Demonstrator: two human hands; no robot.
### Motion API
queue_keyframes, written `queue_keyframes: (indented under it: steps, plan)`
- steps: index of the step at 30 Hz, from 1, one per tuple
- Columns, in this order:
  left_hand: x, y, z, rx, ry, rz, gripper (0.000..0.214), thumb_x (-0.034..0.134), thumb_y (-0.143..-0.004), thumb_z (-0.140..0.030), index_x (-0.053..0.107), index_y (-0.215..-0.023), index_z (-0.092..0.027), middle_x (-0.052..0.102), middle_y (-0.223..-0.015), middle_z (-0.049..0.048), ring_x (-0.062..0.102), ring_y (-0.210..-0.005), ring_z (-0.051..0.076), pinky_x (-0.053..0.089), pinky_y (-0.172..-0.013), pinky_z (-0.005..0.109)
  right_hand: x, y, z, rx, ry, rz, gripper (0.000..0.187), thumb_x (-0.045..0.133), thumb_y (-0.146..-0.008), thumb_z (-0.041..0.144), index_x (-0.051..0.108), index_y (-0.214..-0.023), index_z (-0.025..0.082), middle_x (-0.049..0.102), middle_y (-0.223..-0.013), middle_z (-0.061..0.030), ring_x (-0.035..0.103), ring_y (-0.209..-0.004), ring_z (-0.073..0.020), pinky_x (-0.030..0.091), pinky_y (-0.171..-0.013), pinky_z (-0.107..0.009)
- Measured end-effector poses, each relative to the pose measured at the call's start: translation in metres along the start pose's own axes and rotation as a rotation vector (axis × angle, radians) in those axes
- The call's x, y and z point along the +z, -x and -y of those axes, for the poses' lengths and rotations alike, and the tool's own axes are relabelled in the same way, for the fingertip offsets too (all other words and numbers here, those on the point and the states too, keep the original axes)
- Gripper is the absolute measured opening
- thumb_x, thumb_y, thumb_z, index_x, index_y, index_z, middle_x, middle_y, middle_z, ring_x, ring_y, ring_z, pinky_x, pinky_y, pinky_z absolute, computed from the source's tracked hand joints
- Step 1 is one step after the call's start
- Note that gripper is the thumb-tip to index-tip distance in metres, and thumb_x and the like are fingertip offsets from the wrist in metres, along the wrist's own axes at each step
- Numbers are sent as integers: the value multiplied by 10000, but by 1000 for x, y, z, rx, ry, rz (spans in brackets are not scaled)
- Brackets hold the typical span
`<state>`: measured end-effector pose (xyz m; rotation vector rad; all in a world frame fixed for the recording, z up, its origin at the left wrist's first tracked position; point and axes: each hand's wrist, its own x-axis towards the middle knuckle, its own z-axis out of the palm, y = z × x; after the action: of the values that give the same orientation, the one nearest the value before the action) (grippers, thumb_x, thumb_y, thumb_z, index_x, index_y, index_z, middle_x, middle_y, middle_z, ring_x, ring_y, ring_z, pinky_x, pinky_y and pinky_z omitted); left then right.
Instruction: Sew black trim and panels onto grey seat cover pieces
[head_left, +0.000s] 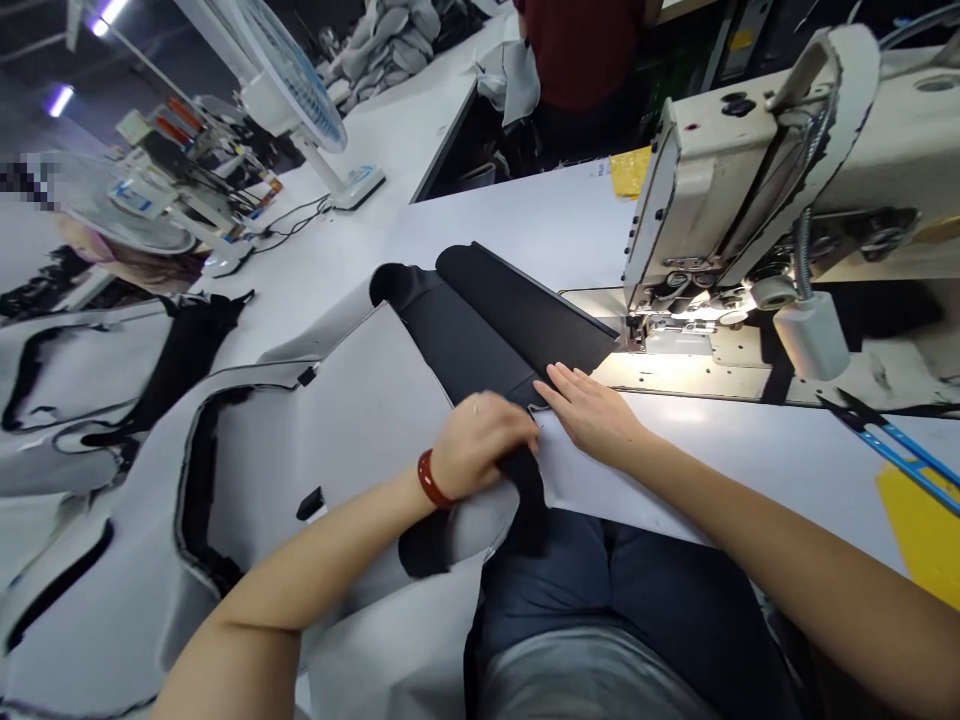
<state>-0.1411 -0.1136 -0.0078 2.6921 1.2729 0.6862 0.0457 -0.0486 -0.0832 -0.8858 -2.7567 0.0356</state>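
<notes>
Head view: a folded black fabric band (510, 310) lies across the white bench (517, 215), its far end just beside the steel presser foot (634, 335) of a cream industrial sewing machine (720, 190). The left hand (480, 445), with a red beaded bracelet (429, 478) at the wrist, is curled closed on the band's near part, where it meets a pale grey fabric panel (360, 400) trimmed in black. The right hand (589, 412) is held apart from the left, open and flat, its fingers spread on the band's edge. Blue-handled thread snips (885, 450) lie near the bench's right edge.

Risks are judged as follows: the layers could slip out of line if the flat right hand eases. The panel's weight, hanging over the near bench edge, could drag the band back. Fingers sliding forward would come close to the needle area.
</notes>
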Motion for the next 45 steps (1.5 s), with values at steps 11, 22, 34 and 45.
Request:
queue_keyframes:
  steps: [11, 22, 34, 45]
  plan:
    - [-27, -43, 89, -839, -458, -12, 380, 512, -846, -468, 515, -990, -116, 629, -787, 87, 620, -719, 219, 466, -635, 300, 5, 4, 0, -3, -6, -107, 422, 358, -855, 46, 545, -1232, 74, 489, -1319, -203, 452, -1235, -292, 396, -999, -457]
    - [14, -46, 104, 118, -412, 159, 273, 349, -927, -161, 621, -953, -141, 685, -961, 93, 641, -883, 150, 526, -779, 271, -13, -16, 21, 274, -23, 30, 328, 442, -848, 136, 574, -1135, 51, 423, -1350, -265, 362, -1281, -378, 309, -1017, -548]
    - [50, -81, 115, 199, -158, 64, 352, 348, -851, -53, 528, -1145, -126, 452, -1347, 164, 425, -1268, 198, 464, -970, 348, -4, -45, 12, 229, 23, 50, 360, 457, -876, 283, 602, -1148, 95, 445, -1326, -275, 337, -1284, -414, 274, -1005, -610]
    - [-147, 109, 132, -358, -440, 285, 420, 336, -917, -517, 331, -1331, -445, 347, -1442, -76, 488, -1164, 288, 401, -987, 520, -11, -48, 5, 177, 78, 124, 383, 413, -888, 181, 550, -1237, 104, 454, -1312, -282, 422, -1232, -399, 366, -951, -569]
